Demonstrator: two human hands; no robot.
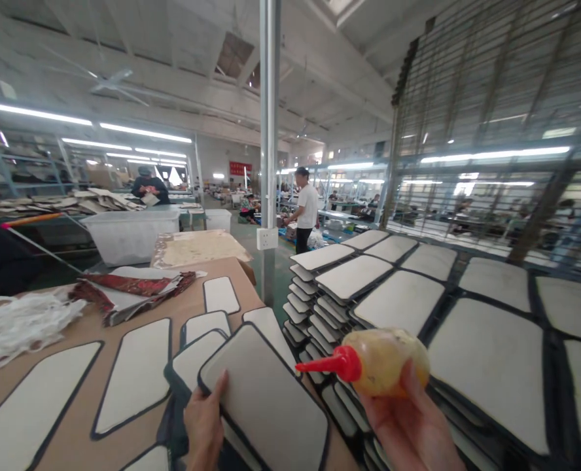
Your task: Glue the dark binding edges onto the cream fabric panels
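Observation:
My left hand [205, 422] grips the left edge of a pale rounded-rectangle panel [265, 399] with a dark border, thumb on its face. The panel is tilted over other bordered panels on the brown tabletop. In my right hand [408, 418] is a squeeze bottle [386, 363] of yellowish liquid, lying sideways, its red nozzle pointing left towards the panel. The nozzle tip is apart from the panel's surface. Similar panels [133, 376] lie spread on the table to the left.
On the right, a rack [538, 366] carries layered rows of bordered panels. Patterned fabric pieces [133, 291] and a white stringy heap [20, 327] lie on the table. Beyond are a white plastic bin [128, 232], a metal post [268, 150] and a standing person [305, 209].

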